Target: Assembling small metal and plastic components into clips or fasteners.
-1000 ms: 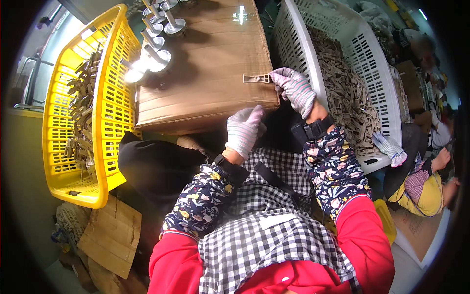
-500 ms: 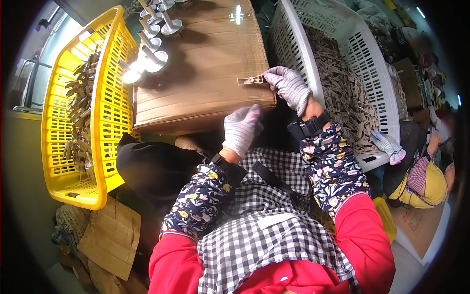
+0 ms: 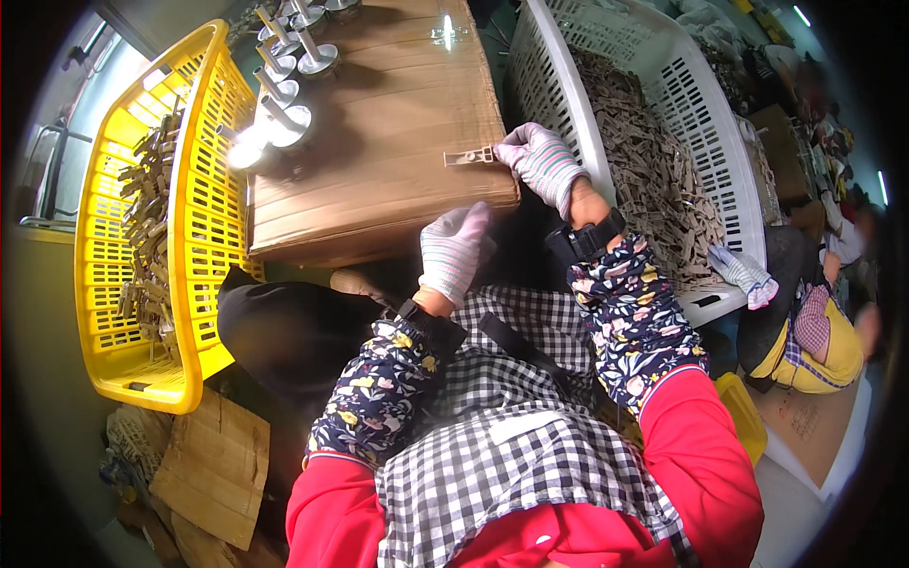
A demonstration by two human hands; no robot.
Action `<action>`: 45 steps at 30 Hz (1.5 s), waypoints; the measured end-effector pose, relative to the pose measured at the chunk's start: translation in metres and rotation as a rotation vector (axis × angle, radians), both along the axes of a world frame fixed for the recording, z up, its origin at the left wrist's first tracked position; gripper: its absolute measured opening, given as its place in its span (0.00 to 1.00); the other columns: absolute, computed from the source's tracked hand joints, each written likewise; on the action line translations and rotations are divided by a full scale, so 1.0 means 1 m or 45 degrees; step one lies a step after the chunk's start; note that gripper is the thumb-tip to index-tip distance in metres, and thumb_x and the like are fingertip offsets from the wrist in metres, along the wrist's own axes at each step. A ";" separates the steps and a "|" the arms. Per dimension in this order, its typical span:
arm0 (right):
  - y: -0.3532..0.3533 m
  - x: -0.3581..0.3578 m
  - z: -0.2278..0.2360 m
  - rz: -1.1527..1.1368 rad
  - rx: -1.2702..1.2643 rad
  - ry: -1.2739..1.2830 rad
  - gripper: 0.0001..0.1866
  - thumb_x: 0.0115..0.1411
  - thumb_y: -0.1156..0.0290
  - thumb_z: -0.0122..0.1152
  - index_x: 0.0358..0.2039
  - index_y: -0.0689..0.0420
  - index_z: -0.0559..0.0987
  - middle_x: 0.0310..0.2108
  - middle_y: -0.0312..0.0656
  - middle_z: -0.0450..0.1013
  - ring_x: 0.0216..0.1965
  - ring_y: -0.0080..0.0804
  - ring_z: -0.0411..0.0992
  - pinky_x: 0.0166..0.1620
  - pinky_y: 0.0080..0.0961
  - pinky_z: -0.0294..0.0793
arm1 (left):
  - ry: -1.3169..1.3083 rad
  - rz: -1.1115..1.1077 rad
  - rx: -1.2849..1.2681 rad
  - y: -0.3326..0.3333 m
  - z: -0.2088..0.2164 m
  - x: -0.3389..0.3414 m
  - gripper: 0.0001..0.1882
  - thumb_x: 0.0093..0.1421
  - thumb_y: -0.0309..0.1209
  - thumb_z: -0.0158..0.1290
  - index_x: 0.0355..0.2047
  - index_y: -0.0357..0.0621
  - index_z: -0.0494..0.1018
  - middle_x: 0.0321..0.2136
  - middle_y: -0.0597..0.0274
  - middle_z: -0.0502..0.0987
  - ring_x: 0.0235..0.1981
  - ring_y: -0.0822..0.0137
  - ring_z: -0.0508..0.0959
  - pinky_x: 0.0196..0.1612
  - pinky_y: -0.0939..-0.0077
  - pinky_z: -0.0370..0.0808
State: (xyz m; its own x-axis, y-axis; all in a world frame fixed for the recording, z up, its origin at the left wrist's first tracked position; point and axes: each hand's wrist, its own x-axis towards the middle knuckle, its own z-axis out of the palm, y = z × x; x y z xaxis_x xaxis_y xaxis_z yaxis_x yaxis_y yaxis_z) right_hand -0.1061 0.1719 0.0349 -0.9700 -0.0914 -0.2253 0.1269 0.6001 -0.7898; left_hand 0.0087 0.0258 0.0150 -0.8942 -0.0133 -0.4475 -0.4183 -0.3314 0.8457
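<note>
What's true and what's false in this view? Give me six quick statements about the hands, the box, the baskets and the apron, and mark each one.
1. The right hand holds a small part. True.
2. The left hand is bare. False: the left hand wears a striped glove.
3. Discs with stems stand on the box. True.
4. The yellow basket is right of the box. False: the yellow basket is on the left.
5. The white basket holds a pile of parts. True.
6. The apron is plain red. False: the apron is black-and-white checked.
</note>
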 end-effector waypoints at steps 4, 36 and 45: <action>-0.001 0.000 0.007 0.018 0.190 0.092 0.14 0.51 0.63 0.62 0.30 0.60 0.73 0.26 0.39 0.73 0.28 0.25 0.70 0.35 0.23 0.70 | -0.014 -0.007 -0.016 0.000 0.001 -0.001 0.18 0.56 0.43 0.54 0.33 0.36 0.74 0.15 0.63 0.72 0.15 0.76 0.70 0.21 0.84 0.66; 0.139 0.011 0.070 -0.170 0.160 0.208 0.16 0.56 0.60 0.55 0.39 0.58 0.76 0.27 0.38 0.74 0.29 0.25 0.71 0.35 0.23 0.71 | 0.100 -0.037 -0.136 -0.010 -0.003 0.000 0.15 0.58 0.40 0.52 0.25 0.40 0.73 0.11 0.65 0.72 0.11 0.77 0.67 0.15 0.85 0.63; 0.032 0.024 0.052 0.390 0.287 0.888 0.10 0.52 0.63 0.55 0.33 0.52 0.78 0.31 0.42 0.73 0.35 0.42 0.71 0.41 0.34 0.70 | 0.105 -0.051 -0.224 -0.007 -0.001 -0.004 0.15 0.58 0.40 0.52 0.24 0.41 0.73 0.11 0.68 0.72 0.11 0.80 0.66 0.17 0.87 0.61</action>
State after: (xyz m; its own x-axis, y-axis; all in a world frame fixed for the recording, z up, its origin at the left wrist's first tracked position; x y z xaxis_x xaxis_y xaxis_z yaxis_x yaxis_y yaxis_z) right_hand -0.0820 0.2044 0.0873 -0.8333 -0.4014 0.3801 -0.5488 0.6833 -0.4816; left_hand 0.0043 0.0190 0.0137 -0.9290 -0.0488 -0.3667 -0.3552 -0.1602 0.9210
